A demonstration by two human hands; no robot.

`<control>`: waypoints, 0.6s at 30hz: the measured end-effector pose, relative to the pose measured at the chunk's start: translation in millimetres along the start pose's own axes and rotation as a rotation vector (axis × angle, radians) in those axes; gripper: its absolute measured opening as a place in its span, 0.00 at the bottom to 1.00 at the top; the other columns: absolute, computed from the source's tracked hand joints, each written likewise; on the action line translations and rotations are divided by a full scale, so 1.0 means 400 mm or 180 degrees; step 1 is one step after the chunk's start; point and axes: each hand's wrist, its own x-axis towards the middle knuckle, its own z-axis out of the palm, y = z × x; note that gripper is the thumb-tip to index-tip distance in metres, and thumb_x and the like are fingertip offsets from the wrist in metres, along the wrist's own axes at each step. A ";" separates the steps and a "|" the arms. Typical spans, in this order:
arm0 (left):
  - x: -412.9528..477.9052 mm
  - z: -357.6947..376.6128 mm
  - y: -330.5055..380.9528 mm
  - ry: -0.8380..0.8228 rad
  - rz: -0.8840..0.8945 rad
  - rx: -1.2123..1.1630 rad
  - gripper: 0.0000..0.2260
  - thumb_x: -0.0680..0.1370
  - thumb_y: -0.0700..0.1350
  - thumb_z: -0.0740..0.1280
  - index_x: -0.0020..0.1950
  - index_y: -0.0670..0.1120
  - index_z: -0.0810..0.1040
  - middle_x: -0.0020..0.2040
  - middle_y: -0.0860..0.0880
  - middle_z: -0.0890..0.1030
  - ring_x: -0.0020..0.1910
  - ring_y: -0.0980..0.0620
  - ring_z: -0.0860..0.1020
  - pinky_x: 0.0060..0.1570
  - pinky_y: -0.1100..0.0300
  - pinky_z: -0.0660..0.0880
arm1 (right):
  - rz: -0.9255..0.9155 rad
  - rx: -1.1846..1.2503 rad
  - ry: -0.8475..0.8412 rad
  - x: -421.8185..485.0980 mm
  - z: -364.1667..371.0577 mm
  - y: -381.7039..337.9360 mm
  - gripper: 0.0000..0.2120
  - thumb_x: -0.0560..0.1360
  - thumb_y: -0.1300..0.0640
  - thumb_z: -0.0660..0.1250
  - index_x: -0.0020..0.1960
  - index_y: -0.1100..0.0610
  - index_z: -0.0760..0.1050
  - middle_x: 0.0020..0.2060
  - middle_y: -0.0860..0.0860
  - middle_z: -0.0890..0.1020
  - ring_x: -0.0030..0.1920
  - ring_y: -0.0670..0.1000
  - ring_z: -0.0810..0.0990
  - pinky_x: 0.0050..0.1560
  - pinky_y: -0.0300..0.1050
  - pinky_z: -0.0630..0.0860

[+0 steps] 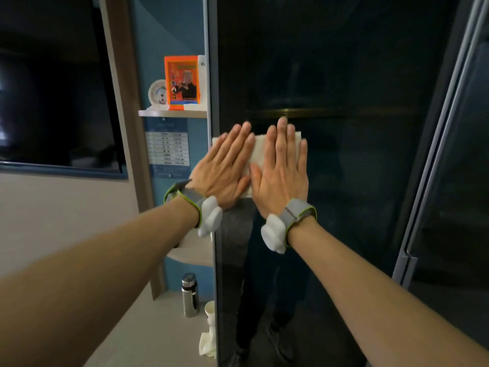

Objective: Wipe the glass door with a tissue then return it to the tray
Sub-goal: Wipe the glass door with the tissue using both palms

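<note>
A white tissue (258,152) lies flat against the dark glass door (344,75) at about chest height, near the door's left edge. My left hand (225,168) presses on the tissue's left half, palm flat and fingers stretched out. My right hand (281,170) presses on its right half in the same way, thumb next to the left hand. Both wrists wear grey bands with white pods. No tray is in view.
Left of the door, a small shelf (172,112) carries an orange box (182,82) and a round white item. Below on the counter stand a metal bottle (190,295), a paper cup (210,311) and crumpled white paper (207,343). A metal door frame (436,154) runs down the right.
</note>
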 end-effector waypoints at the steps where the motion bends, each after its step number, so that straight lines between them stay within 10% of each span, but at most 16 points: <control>1: 0.029 -0.019 -0.028 -0.0061 0.0039 0.0052 0.29 0.79 0.54 0.45 0.74 0.38 0.45 0.75 0.38 0.52 0.74 0.45 0.45 0.73 0.54 0.39 | 0.0037 -0.0003 0.0038 0.037 -0.012 -0.002 0.34 0.79 0.46 0.49 0.73 0.63 0.37 0.74 0.59 0.42 0.74 0.56 0.39 0.72 0.54 0.37; 18: 0.057 -0.047 -0.038 -0.0249 -0.0326 0.0037 0.29 0.81 0.54 0.47 0.75 0.40 0.42 0.77 0.41 0.46 0.75 0.46 0.44 0.73 0.54 0.39 | -0.0660 -0.0276 -0.0208 0.113 -0.047 0.033 0.33 0.80 0.46 0.49 0.74 0.61 0.36 0.76 0.57 0.43 0.75 0.55 0.40 0.71 0.51 0.35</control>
